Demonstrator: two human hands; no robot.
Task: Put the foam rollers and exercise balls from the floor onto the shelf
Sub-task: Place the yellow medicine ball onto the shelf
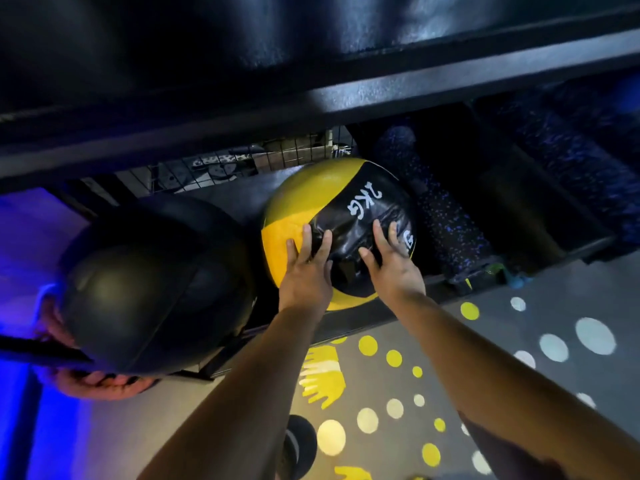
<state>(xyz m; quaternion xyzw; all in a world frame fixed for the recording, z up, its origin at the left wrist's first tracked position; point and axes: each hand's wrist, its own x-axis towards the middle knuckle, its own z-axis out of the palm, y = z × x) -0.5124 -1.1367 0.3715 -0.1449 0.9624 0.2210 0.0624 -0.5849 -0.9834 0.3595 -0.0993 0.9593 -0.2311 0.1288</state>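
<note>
On the near face of the yellow-and-black medicine ball (337,230), the left hand (304,275) and right hand (394,268) lie flat with fingers spread wide, palms pressing rather than gripping, likely to push it deeper so it cannot roll out. That ball sits on the lower shelf (381,315), just beside a black medicine ball (152,289) on its left and a speckled foam roller (440,209) on its right. Below, the dotted floor (519,341) shows another dark item (299,445) at the bottom edge, too cropped to identify.

floor (519,341): grey, yellow and white dots | yellow handprint (322,375) | wire mesh (242,161) behind
</note>
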